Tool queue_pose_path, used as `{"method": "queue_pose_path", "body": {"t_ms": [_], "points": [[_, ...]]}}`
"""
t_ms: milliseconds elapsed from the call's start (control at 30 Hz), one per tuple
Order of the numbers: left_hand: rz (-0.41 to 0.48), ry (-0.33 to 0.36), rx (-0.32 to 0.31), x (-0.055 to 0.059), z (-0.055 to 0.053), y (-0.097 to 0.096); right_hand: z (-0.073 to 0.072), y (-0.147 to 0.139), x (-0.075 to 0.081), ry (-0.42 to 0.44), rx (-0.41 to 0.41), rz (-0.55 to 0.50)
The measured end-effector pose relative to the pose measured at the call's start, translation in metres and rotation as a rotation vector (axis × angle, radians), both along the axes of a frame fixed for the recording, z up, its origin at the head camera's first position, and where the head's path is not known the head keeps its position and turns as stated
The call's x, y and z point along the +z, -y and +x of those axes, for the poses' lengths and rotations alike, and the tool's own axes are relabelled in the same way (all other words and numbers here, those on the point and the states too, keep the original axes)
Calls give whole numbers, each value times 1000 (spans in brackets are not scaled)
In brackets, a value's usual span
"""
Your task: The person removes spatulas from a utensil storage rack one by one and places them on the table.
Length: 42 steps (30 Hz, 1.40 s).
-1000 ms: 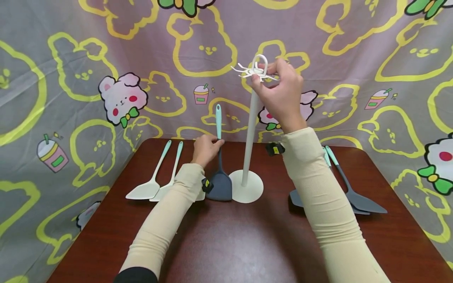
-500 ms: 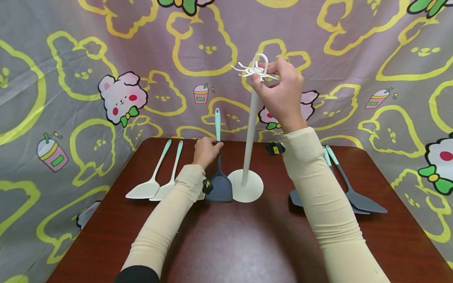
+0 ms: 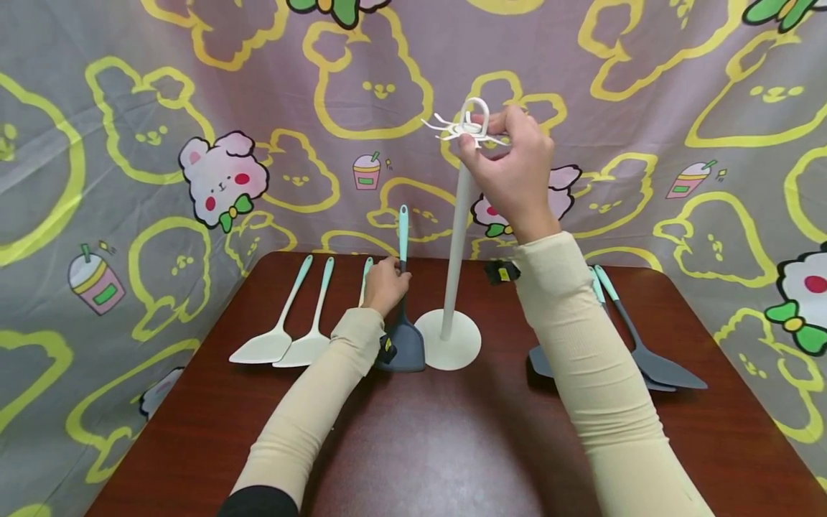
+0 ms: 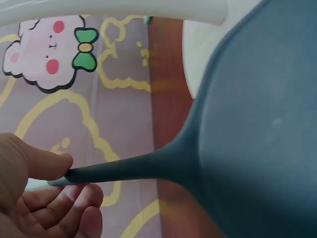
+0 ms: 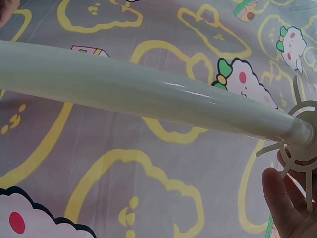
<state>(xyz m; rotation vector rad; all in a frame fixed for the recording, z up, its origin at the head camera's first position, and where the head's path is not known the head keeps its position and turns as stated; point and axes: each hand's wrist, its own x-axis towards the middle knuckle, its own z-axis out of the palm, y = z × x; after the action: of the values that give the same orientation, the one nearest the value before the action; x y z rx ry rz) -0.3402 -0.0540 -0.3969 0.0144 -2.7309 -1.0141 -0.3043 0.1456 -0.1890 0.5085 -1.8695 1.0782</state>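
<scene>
My left hand (image 3: 385,287) pinches a dark grey spatula (image 3: 408,348) between thumb and fingers, where its shaft meets the mint handle. In the head view that spatula stands handle-up, its broad blade low beside the round base (image 3: 465,343) of a white stand (image 3: 456,244). The left wrist view shows the thumb on the grey shaft (image 4: 119,169), with the blade filling the right side. At the stand's top, my right hand (image 3: 517,172) grips the hook ring (image 3: 466,131) between thumb and fingers. Several thin hooks spread out from that ring, also seen in the right wrist view.
Two white spatulas (image 3: 263,347) with mint handles lie at the left of the brown table (image 3: 439,445). A third mint handle (image 3: 367,268) shows behind my left hand. More grey spatulas (image 3: 665,368) lie at the right, partly under my right sleeve. A patterned curtain surrounds the table.
My left hand has moved slightly down and to the right with the grey spatula, uncovering a mint handle behind it. The right hand and the stand have stayed put.
</scene>
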Motion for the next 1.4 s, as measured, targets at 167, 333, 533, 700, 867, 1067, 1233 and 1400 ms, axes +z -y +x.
{"method": "queue_pose_path", "body": {"t_ms": [167,333,533,700,867,1067,1233,1400], "points": [[6,7,12,-5,-3,-2,0,1,2,-13,-2,-1],[-11,37,20,-8,-5,-5,0,1,2,-28,-4,-13],[5,97,39,-10,-3,-5,-2,2,2,-52,11,-13],[-22,147,32,-13,-3,-4,-2,2,2,-52,17,-23],[-46,188,26,-17,-5,-4,-3,2,1,-64,14,-17],[-27,225,13,-18,-2,-6,0,2,2,2,-3,-23],[-41,260,2,-19,-5,-5,-2,1,0,-13,2,-20],[-72,324,-6,-21,-10,-3,-3,2,-2,-16,10,-13]]}}
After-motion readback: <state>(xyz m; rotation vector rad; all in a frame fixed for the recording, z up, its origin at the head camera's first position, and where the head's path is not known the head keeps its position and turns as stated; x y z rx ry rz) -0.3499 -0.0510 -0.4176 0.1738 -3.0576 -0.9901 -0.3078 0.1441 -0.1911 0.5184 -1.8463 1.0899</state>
